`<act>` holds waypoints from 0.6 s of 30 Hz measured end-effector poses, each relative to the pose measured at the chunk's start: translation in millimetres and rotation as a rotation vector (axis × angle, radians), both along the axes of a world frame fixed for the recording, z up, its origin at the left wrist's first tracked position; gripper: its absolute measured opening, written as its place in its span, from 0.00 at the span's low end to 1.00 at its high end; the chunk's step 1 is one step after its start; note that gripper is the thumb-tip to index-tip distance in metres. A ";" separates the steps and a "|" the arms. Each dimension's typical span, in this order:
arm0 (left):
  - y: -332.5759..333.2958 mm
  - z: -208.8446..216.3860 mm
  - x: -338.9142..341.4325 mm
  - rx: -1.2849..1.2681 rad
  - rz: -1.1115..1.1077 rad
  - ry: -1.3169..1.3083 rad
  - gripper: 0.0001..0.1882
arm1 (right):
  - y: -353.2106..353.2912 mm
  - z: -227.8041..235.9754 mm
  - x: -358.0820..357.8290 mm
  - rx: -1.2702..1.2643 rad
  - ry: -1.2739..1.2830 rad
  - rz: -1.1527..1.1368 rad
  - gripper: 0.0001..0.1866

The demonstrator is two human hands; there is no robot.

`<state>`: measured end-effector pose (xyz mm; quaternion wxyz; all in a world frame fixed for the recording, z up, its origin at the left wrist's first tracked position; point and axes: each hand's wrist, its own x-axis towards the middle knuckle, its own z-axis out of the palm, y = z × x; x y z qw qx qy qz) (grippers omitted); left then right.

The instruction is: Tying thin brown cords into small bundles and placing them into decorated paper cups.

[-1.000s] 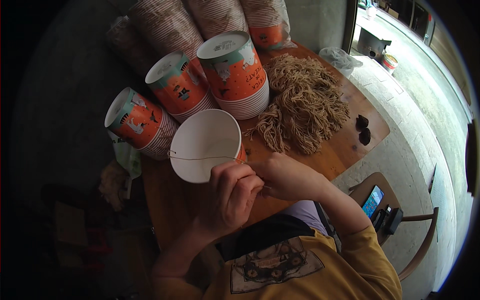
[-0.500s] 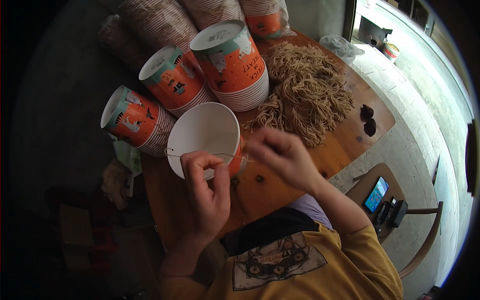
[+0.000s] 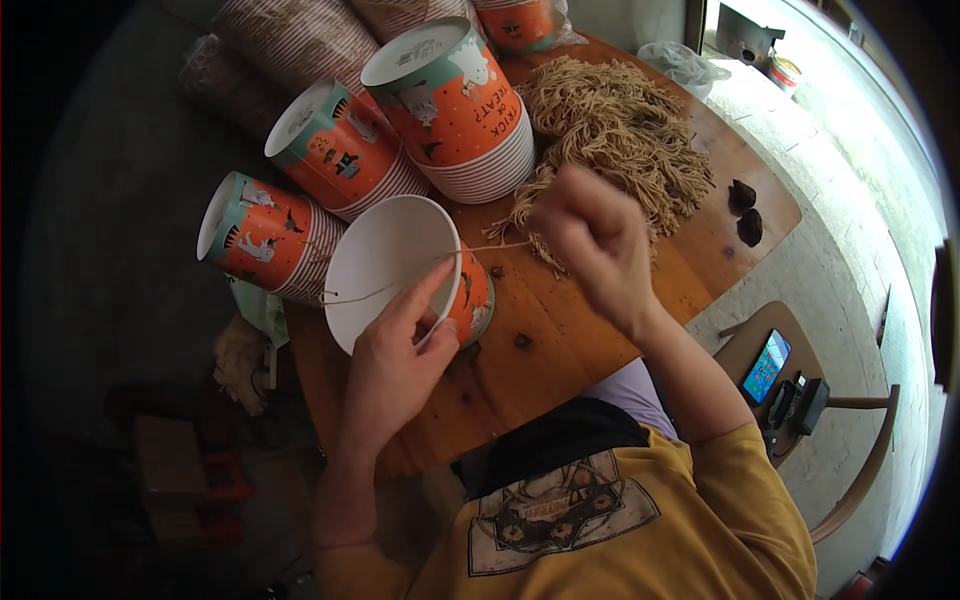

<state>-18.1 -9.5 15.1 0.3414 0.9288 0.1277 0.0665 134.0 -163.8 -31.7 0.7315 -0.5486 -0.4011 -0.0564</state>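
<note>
A white-lined paper bucket with an orange printed outside stands tilted on the table, its mouth toward me. My left hand pinches its near right rim, with fingers at the inside and the thumb by the outer wall. A thin tan cord runs from the bucket's left rim, across the mouth beneath my left fingers, to the right rim. From there it stretches taut to my right hand, which is closed on its end and blurred by motion. A heap of tan cords lies just behind that hand.
Upturned stacks of matching buckets line the back left, with plastic-wrapped stacks behind. Two small dark objects lie near the right edge of the wooden table. A chair at the right bears a phone.
My right hand has pulled up and away to the right, drawing the cord out. My left hand has gone from pinching the cord over the mouth to gripping the bucket's rim.
</note>
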 end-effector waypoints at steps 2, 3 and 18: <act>6.9 2.0 -0.7 -0.108 0.021 0.059 0.25 | -2.1 -11.7 -19.7 -0.239 0.172 0.191 0.06; 8.1 3.0 1.4 -0.206 0.013 0.025 0.26 | 1.0 -21.0 -27.2 -0.271 0.152 0.220 0.05; 19.8 28.6 -7.5 -0.547 0.054 -0.008 0.30 | 25.8 -23.4 -49.9 -0.390 -0.094 -0.108 0.04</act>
